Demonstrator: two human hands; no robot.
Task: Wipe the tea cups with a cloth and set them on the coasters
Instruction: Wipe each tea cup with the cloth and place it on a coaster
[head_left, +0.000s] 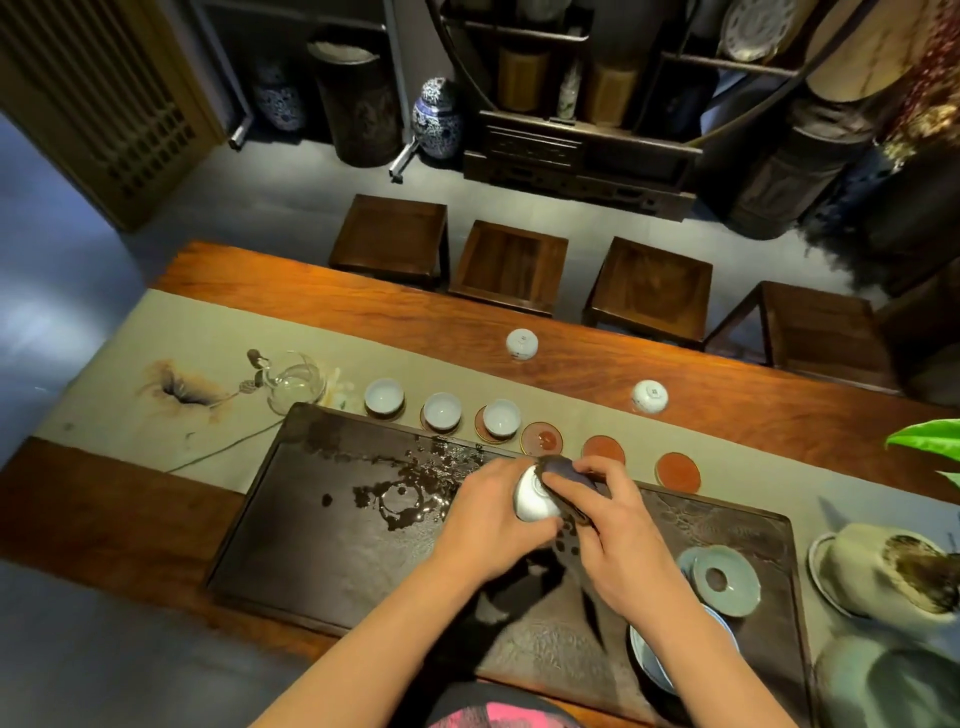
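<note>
My left hand (485, 525) grips a white tea cup (532, 500) tilted on its side above the dark tea tray (322, 540). My right hand (618, 525) presses a dark cloth (563, 470) against the cup's mouth. Beyond the tray runs a row of round coasters. Three hold upright white cups (384, 397), (442, 410), (501, 418). Three red-brown coasters (543, 439), (603, 450), (678, 472) are bare. Two more cups (521, 344), (649, 396) stand upside down farther back on the table.
Water is pooled on the tray's left middle (405, 499). A glass pitcher (293, 384) stands at the left of the cup row. Celadon lids and bowls (719, 579) sit at the tray's right end, a pot (893, 577) beyond. Several wooden stools (511, 265) line the far side.
</note>
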